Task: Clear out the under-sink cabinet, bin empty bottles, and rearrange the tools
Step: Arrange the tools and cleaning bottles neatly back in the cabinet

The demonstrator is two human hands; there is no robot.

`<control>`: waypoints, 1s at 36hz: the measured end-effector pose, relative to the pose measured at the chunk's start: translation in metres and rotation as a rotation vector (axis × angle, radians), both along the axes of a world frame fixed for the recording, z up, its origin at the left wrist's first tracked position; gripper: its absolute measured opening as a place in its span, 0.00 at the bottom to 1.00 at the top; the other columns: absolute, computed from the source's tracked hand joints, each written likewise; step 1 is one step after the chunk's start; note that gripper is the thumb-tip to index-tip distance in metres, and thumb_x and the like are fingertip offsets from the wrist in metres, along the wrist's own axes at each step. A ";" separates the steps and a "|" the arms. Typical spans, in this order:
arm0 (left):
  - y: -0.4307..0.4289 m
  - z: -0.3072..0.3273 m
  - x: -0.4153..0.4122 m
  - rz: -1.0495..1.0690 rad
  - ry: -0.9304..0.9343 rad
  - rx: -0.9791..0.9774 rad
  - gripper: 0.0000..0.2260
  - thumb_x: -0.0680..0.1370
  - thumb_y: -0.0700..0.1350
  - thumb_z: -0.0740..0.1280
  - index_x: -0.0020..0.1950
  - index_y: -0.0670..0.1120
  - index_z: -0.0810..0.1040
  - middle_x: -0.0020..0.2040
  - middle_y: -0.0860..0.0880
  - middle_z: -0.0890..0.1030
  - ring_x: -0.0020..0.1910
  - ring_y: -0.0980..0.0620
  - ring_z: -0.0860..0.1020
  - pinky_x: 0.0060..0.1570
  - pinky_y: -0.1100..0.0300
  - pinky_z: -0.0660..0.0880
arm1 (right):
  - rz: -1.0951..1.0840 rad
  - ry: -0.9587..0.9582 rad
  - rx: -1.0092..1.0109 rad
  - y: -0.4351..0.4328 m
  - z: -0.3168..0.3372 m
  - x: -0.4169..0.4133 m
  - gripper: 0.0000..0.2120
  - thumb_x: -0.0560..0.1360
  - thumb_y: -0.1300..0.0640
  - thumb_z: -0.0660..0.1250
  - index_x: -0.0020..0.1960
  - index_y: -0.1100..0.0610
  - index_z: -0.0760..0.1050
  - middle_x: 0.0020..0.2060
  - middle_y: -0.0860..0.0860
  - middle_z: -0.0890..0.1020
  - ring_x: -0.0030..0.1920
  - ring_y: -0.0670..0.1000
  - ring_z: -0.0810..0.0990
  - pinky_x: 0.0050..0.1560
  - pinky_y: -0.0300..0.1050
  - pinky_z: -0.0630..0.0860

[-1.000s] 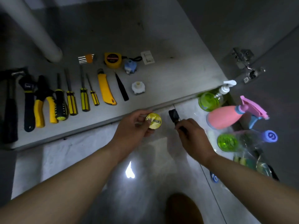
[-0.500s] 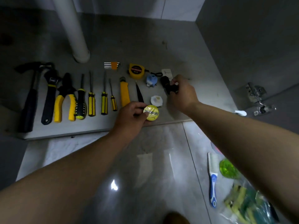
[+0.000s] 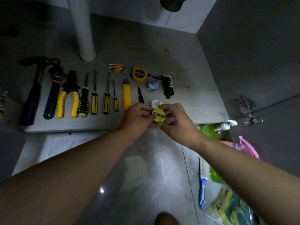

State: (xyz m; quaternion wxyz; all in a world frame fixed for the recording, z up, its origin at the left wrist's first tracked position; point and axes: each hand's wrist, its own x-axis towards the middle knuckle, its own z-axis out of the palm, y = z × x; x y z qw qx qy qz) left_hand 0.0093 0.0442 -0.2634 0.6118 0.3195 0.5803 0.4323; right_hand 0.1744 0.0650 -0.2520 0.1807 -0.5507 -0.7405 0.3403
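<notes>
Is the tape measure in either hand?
No, the tape measure lies on the cabinet floor; left hand and right hand hold a roll.

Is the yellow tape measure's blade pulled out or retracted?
Retracted. No blade extends from the tape measure on the cabinet floor; only its black strap trails right.

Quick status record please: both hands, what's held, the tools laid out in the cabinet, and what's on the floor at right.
left hand: pinches yellow tape roll
right hand: fingers curled on the roll's right side
where: above cabinet floor, near its front edge
laid out in cabinet: hammer, wrench, pliers, utility knife, tape measure
floor at right: brush, green pump bottle, pink spray bottle
</notes>
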 end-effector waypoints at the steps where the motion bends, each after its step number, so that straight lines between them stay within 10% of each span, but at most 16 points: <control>1: 0.000 0.000 0.001 -0.001 -0.002 -0.001 0.12 0.78 0.34 0.72 0.60 0.34 0.77 0.51 0.37 0.85 0.40 0.47 0.86 0.35 0.61 0.82 | 0.011 -0.015 0.006 -0.003 0.000 0.001 0.24 0.71 0.63 0.73 0.66 0.53 0.75 0.55 0.50 0.71 0.50 0.43 0.78 0.47 0.27 0.73; 10: -0.002 -0.007 0.001 -0.059 0.076 0.044 0.11 0.79 0.34 0.70 0.62 0.35 0.79 0.53 0.37 0.85 0.45 0.47 0.85 0.44 0.57 0.84 | -0.153 -0.053 0.105 -0.006 -0.009 0.003 0.15 0.68 0.51 0.77 0.52 0.45 0.78 0.47 0.46 0.78 0.45 0.39 0.78 0.43 0.24 0.69; 17: -0.013 -0.019 -0.008 -0.327 0.586 0.253 0.12 0.80 0.35 0.64 0.61 0.41 0.81 0.57 0.46 0.83 0.55 0.51 0.81 0.57 0.62 0.77 | -0.398 -0.134 0.027 0.013 -0.024 0.019 0.17 0.70 0.48 0.77 0.55 0.52 0.80 0.50 0.54 0.81 0.49 0.53 0.81 0.54 0.50 0.79; 31: -0.035 -0.021 0.010 -0.435 1.072 0.408 0.21 0.74 0.40 0.65 0.67 0.48 0.79 0.62 0.48 0.79 0.63 0.45 0.74 0.62 0.51 0.70 | -0.359 -0.163 0.087 0.019 -0.030 0.024 0.19 0.71 0.55 0.75 0.60 0.54 0.76 0.54 0.51 0.72 0.43 0.48 0.75 0.49 0.36 0.69; 36: -0.040 -0.014 0.023 -0.486 1.158 0.349 0.24 0.74 0.43 0.65 0.71 0.47 0.75 0.64 0.46 0.76 0.63 0.43 0.72 0.62 0.50 0.71 | -0.253 -0.210 0.040 -0.009 -0.024 0.080 0.03 0.75 0.61 0.68 0.48 0.57 0.78 0.39 0.46 0.79 0.35 0.41 0.75 0.42 0.33 0.71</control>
